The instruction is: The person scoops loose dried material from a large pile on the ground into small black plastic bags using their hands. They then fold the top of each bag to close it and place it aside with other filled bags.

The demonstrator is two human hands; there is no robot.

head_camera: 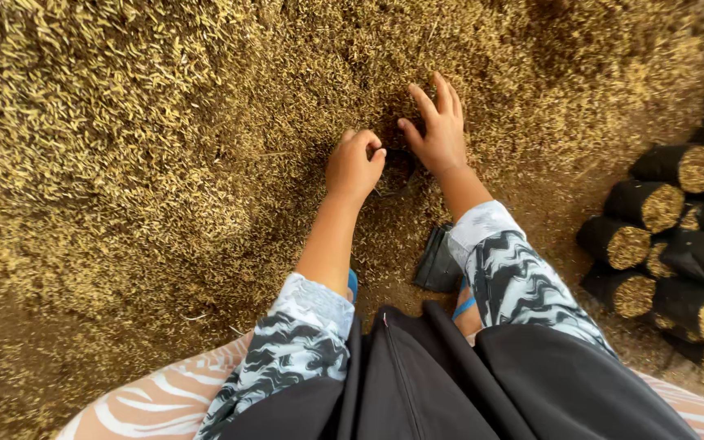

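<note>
Black garment (417,383) and patterned sleeves (523,281), lowest in view. Ahead: left hand (354,165), fingers curled shut on the rim of a small black bag (397,169), holding its mouth open. Right hand (437,130), fingers spread apart, resting on the husk heap (165,147) just beyond the bag. Bag sits between the two hands, touching the left, its mouth facing up (contents hard to see). Spare flat black bags (436,262) lie behind the right wrist. Filled bags (678,228), stacked on their sides, well right of both hands.
</note>
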